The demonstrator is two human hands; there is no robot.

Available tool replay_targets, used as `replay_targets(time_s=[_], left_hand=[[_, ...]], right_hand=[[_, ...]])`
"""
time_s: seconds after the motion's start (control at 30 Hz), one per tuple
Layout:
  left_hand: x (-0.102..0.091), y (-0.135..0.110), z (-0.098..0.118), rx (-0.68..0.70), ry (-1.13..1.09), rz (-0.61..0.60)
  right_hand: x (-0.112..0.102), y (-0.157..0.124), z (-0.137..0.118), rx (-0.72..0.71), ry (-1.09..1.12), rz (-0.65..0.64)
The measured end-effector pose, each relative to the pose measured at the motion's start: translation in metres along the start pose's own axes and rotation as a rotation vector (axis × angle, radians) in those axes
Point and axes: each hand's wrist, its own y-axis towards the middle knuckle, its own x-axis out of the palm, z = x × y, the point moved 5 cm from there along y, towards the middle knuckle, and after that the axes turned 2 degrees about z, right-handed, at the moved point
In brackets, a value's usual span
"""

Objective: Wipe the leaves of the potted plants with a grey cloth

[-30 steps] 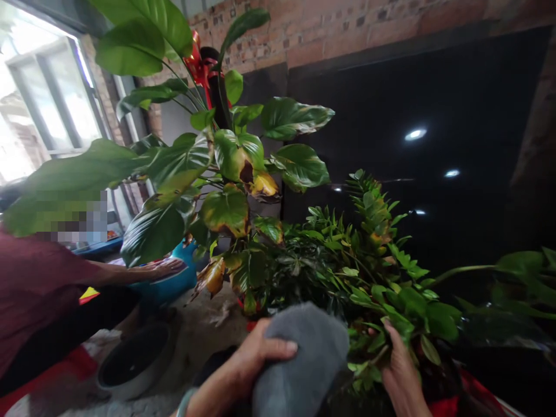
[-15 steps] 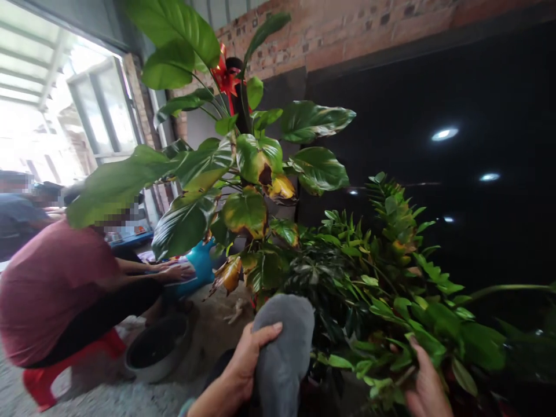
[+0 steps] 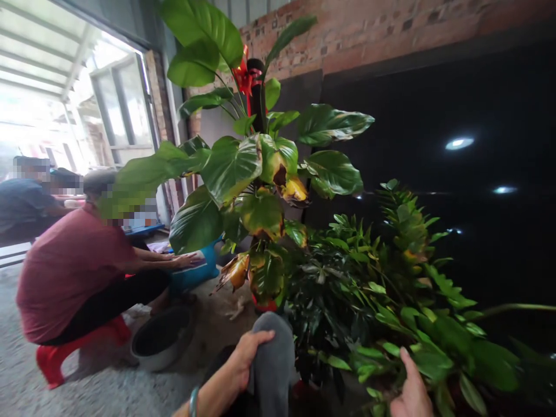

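My left hand (image 3: pixel 241 365) lies on my grey-trousered knee (image 3: pixel 271 362) at the bottom centre, fingers curled loosely over the cloth. At the bottom right my right hand (image 3: pixel 410 391) reaches into the small glossy leaves of a low bushy plant (image 3: pixel 391 313); one finger points up among the leaflets, and the other fingers are below the frame edge. Behind it stands a tall plant (image 3: pixel 247 174) with broad green and yellowing leaves and a red bow (image 3: pixel 245 75) on its dark pole.
A person in a red shirt (image 3: pixel 69 272) squats on a red stool (image 3: pixel 52 362) at left, hands on a blue pot (image 3: pixel 195 272). A grey empty pot (image 3: pixel 160 344) sits on the gravel floor. A dark glossy panel (image 3: pixel 456 145) and a brick wall stand behind. Other people sit far left.
The view has swung left and pulled back, showing more of the squatting person and doorway. Both my hands have sunk lower in the frame; my left hand stays on my knee.
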Motion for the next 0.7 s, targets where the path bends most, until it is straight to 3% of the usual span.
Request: replay_targets(time_s=[0.03,0.1,0.17,0.23,0.3,0.37,0.43,0.53,0.63,0.7], left_hand=[[-0.005,-0.007,-0.009,-0.03,-0.023,-0.021],[-0.009,-0.024,-0.003,-0.005,-0.087,-0.031],[-0.006,-0.041,0.03,0.128,-0.142,0.0],[0.002,-0.052,0.075,0.318,-0.185,0.017],[0.014,-0.052,0.118,0.503,-0.234,-0.024],[0.019,-0.039,0.141,0.614,-0.263,0.002],[0.016,-0.017,0.137,0.58,-0.244,0.105],[0.003,0.004,0.088,0.401,-0.157,0.2],[-0.007,-0.003,0.034,0.122,-0.067,0.11],[-0.008,-0.02,0.028,0.078,-0.09,0.04]], right_hand=[[-0.001,-0.003,0.003,0.061,0.01,0.006],[-0.001,-0.011,0.011,0.219,0.029,0.002],[0.003,-0.019,0.017,0.303,0.031,-0.046],[0.006,-0.023,0.019,0.264,0.027,-0.074],[0.008,-0.023,0.022,0.199,0.024,-0.081],[0.012,-0.024,0.023,0.16,0.018,-0.096],[0.017,-0.027,0.022,0.141,0.022,-0.111],[0.02,-0.038,0.017,0.189,0.078,-0.078],[0.021,-0.051,0.012,0.293,0.069,-0.015],[0.021,-0.055,0.009,0.312,0.061,0.002]])
